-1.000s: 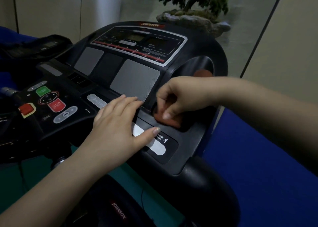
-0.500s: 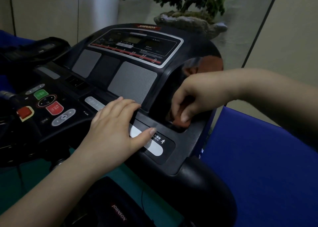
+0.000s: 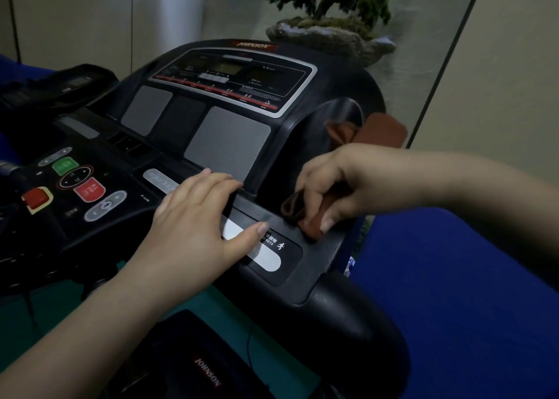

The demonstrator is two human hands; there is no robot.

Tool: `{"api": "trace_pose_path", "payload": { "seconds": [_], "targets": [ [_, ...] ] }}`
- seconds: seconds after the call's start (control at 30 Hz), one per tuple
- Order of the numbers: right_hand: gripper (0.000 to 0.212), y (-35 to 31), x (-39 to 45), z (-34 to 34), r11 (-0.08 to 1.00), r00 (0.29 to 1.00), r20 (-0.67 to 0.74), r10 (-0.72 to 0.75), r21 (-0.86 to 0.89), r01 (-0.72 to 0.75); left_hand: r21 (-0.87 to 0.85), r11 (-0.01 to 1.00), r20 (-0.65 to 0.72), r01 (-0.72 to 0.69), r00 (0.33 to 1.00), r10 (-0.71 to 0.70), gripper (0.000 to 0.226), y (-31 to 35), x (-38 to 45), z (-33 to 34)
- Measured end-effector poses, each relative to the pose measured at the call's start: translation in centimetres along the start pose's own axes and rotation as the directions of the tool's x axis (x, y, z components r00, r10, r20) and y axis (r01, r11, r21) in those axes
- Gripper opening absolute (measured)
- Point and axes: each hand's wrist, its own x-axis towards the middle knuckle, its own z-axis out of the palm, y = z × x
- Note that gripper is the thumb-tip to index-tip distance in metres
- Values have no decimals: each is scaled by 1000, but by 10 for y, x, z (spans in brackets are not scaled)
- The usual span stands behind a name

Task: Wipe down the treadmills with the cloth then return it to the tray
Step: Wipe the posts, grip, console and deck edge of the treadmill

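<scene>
A black treadmill console fills the middle of the head view. My right hand pinches a folded brown cloth and presses it on the console's right rim, beside a glossy cup recess. More of the brown cloth shows behind the hand, above the recess edge. My left hand lies flat on the console with straight fingers, its thumb over a white oval key strip. No tray is in view.
Green and red buttons and a red safety key sit at the console's left. A second console stands at far left. A bonsai plant stands behind. A blue surface lies to the right, a black handrail below.
My right hand slid the cloth back toward me and leftward out of the cup recess onto the console's front right rim. My left hand stayed in place.
</scene>
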Motion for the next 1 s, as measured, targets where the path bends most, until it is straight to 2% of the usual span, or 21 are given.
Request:
{"api": "trace_pose_path", "payload": {
  "seconds": [0.07,0.13,0.2,0.37,0.5,0.6,0.67,0.73,0.87,0.93,1.0],
  "targets": [
    [18,10,-1,-6,994,995,-95,-10,-105,0,8,1000,10,-3,1000,3,81,0,0,-1],
    [18,21,-2,-22,970,974,-221,46,-223,-96,21,1000,21,-9,1000,8,82,0,0,-2],
    [17,25,-3,-33,949,951,-273,146,-233,-213,38,999,29,-15,999,14,83,0,0,-3],
    [22,11,10,-23,948,978,-26,209,-239,-209,56,998,35,-23,999,21,85,2,0,-4],
    [26,5,21,-31,939,973,37,229,-270,-211,57,998,27,-19,999,18,85,3,-1,-3],
    [24,6,43,-13,932,968,107,227,-314,-184,62,998,27,-17,1000,15,86,3,-1,-3],
    [21,11,60,1,923,969,100,224,-341,-178,66,998,25,-21,1000,19,85,3,-1,-3],
    [22,16,67,4,920,981,19,193,-351,-174,70,997,22,-21,1000,19,86,2,0,-2],
    [27,18,66,4,901,991,-129,40,-424,-91,75,997,15,-24,1000,23,85,2,0,-1],
    [28,13,66,7,888,993,-104,56,-449,-97,71,997,8,-20,1000,19,85,2,0,-1],
    [29,7,65,7,855,984,-20,178,-491,-164,63,998,6,-20,1000,19,84,2,0,-1]
  ]
}}
